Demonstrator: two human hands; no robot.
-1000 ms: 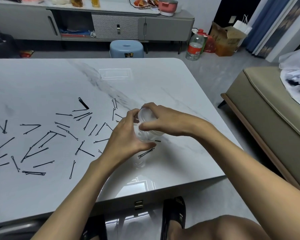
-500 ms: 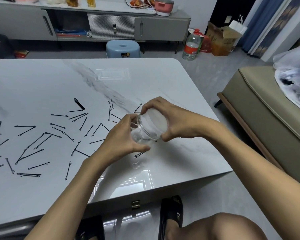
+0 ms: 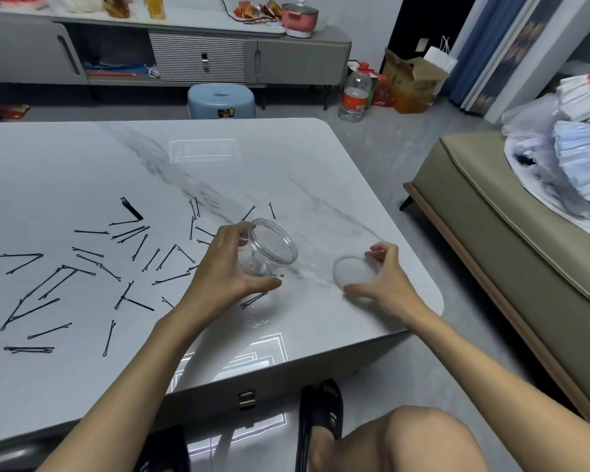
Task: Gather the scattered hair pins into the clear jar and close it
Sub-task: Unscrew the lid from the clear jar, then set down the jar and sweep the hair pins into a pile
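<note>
My left hand grips the clear jar, tilted with its open mouth toward the right, just above the white marble table. The jar looks empty. My right hand holds the clear round lid by its edge, low over the table near the right edge. Several black hair pins lie scattered across the table left of the jar, and a few more hair pins lie under and behind it. A wider black clip lies among them.
The table's rounded corner is just right of the lid. A beige bench with bags stands to the right. A blue stool and a grey cabinet are beyond the table. My knee and black sandals show below.
The lid has come off the jar: my right hand carried it to the right and down toward the table, while my left hand keeps the jar, now open.
</note>
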